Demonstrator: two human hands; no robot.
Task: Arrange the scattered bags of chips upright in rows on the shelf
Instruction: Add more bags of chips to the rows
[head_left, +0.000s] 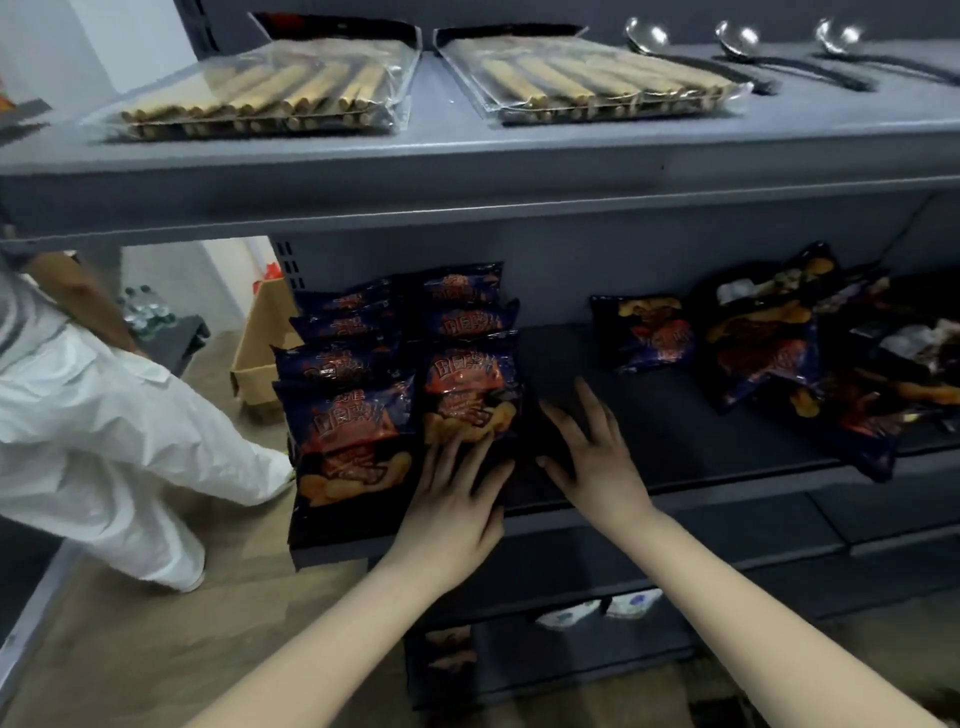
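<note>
Dark blue chip bags with orange print stand upright in two rows at the left of the grey middle shelf (623, 415). The left row's front bag (353, 441) is nearest the shelf edge; the right row's front bag (470, 395) stands beside it. My left hand (452, 499) rests with spread fingers against the bottom of that right front bag. My right hand (592, 447) lies open on the bare shelf just right of it, holding nothing. One bag (647, 332) leans alone farther back. A scattered heap of bags (810, 353) lies at the right.
The upper shelf (467, 150) carries two clear packs of wooden sticks (270, 91) and several metal ladles (696, 54). A person in white clothing (104, 415) stands at the left by a cardboard box (260, 353). More packets (597, 608) lie on the lower shelf.
</note>
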